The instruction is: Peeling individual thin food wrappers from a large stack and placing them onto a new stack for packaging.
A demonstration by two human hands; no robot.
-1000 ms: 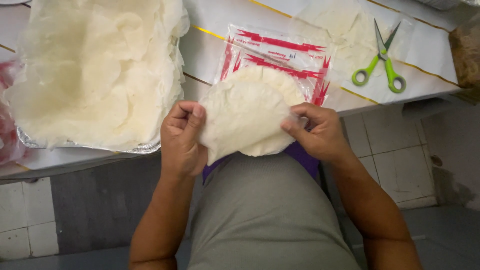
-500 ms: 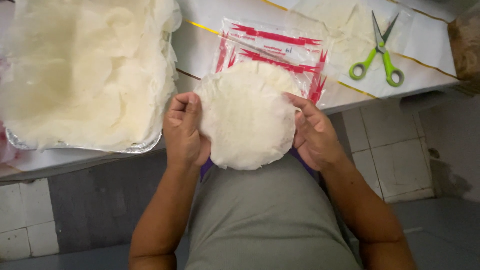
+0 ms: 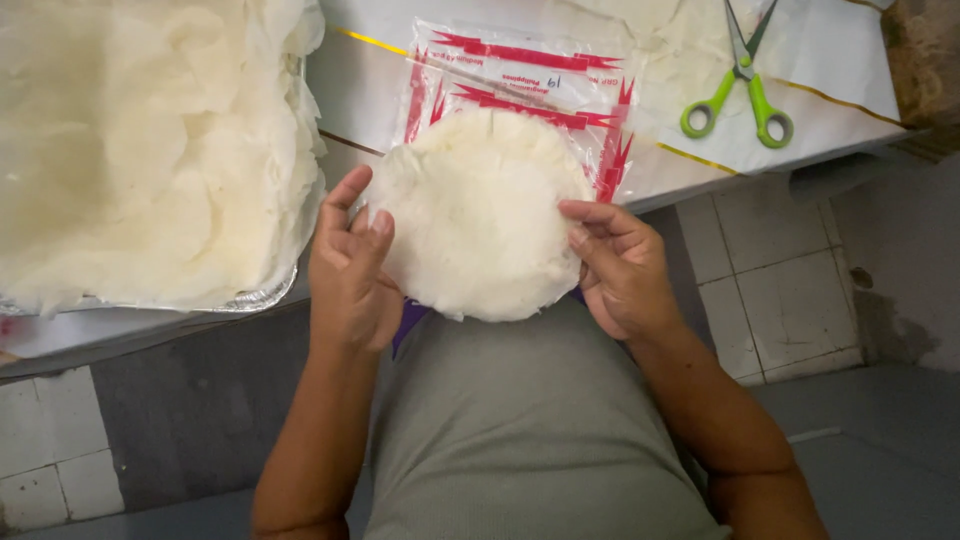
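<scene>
A round stack of white wrappers (image 3: pixel 478 215) is pinched edgewise between left hand (image 3: pixel 350 265) and right hand (image 3: pixel 618 265), above the bench (image 3: pixel 370 85); separating sheets seemingly calls for gentle peeling.

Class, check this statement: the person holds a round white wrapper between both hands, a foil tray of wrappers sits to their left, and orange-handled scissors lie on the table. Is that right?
Not quite. The scissors have green handles, not orange; the head view shows this. The rest stands: the left hand and right hand hold the round white wrapper, and the foil tray of wrappers sits to the left.
</scene>
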